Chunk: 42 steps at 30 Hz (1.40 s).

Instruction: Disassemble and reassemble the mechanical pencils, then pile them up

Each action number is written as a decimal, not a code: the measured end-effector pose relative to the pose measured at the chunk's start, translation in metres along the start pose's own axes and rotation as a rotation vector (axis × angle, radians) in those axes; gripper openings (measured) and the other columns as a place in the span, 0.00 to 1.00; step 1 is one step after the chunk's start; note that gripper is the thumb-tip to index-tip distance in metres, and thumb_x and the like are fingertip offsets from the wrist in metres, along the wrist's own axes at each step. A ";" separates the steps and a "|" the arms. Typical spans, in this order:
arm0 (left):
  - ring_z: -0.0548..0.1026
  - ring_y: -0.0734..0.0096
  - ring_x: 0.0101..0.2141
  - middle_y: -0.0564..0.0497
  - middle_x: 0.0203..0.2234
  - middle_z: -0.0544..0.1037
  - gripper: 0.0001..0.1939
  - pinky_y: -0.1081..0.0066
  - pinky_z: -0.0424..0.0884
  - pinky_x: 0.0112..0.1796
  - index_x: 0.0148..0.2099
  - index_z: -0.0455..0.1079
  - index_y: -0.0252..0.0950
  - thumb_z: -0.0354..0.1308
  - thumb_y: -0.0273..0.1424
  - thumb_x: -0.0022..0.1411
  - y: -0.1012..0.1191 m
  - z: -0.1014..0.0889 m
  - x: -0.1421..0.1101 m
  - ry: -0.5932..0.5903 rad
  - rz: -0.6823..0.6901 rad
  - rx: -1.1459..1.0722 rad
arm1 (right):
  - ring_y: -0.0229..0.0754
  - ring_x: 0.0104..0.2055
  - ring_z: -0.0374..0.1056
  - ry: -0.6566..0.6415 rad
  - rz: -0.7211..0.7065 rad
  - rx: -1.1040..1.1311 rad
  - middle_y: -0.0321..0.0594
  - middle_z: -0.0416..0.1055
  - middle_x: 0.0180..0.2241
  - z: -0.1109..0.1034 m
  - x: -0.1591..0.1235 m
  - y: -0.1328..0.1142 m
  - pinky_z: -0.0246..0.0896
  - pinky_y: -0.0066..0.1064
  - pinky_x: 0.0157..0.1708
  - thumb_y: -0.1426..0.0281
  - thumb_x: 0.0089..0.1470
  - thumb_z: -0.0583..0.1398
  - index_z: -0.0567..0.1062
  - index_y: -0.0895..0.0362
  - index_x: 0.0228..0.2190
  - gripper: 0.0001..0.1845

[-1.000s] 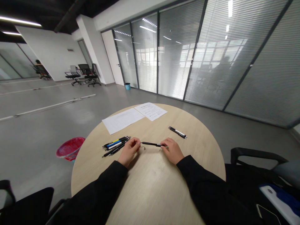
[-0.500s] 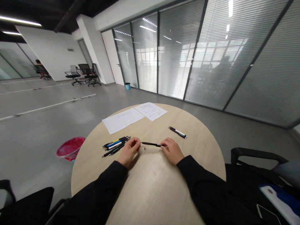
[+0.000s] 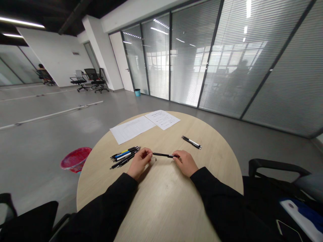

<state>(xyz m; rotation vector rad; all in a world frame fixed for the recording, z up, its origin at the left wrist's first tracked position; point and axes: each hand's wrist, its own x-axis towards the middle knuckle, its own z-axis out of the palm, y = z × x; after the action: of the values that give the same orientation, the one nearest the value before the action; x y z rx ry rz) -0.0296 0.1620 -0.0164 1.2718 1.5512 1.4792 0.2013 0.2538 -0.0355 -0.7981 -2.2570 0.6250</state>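
1. The pen [image 3: 163, 155], black and slim, lies crosswise between the two hands, its long axis running left to right, the right end a little nearer the person. Whether it touches the table beneath is hard to tell.
2. The left hand [image 3: 141, 162] is at the pen's left end, thumb and forefinger pinched on it; the very tip is hidden by the fingers.
3. The right hand [image 3: 186, 163] grips the pen's right end between thumb and fingers. Both hands touch the pen, so neither is nearer; its bare middle spans the gap between them.
4. A small grey bit [image 3: 155, 159] sits just on the near side of the pen, towards its left end.
5. Left of the pen, beside the left hand, lies a pile of pens [image 3: 123, 155].
6. Beyond the pen to the right lies a small bunch [image 3: 191, 142] of pens; two sheets [image 3: 132, 129] lie farther beyond it, on the table [image 3: 164, 208].
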 end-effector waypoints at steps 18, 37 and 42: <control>0.69 0.74 0.25 0.54 0.27 0.70 0.16 0.73 0.64 0.28 0.43 0.69 0.35 0.62 0.38 0.56 -0.001 -0.003 0.000 0.009 0.021 0.048 | 0.45 0.40 0.69 0.026 0.013 0.050 0.42 0.77 0.36 -0.001 0.000 0.001 0.61 0.37 0.43 0.74 0.58 0.57 0.77 0.56 0.36 0.08; 0.72 0.59 0.35 0.45 0.33 0.73 0.10 0.63 0.66 0.39 0.34 0.73 0.37 0.52 0.32 0.65 -0.005 -0.011 0.001 -0.173 0.347 0.908 | 0.43 0.35 0.69 0.051 0.091 0.105 0.40 0.77 0.33 0.000 0.001 0.006 0.62 0.33 0.37 0.74 0.56 0.58 0.79 0.55 0.35 0.09; 0.71 0.60 0.35 0.45 0.32 0.72 0.11 0.64 0.65 0.37 0.32 0.69 0.37 0.50 0.31 0.66 -0.005 -0.010 0.002 -0.186 0.359 0.984 | 0.43 0.35 0.69 0.052 0.095 0.110 0.39 0.76 0.32 0.000 0.001 0.006 0.61 0.33 0.37 0.74 0.56 0.58 0.79 0.55 0.34 0.08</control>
<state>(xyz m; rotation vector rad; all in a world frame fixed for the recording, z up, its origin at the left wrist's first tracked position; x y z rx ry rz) -0.0400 0.1606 -0.0199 2.2474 2.0717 0.6889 0.2028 0.2584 -0.0386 -0.8612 -2.1276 0.7574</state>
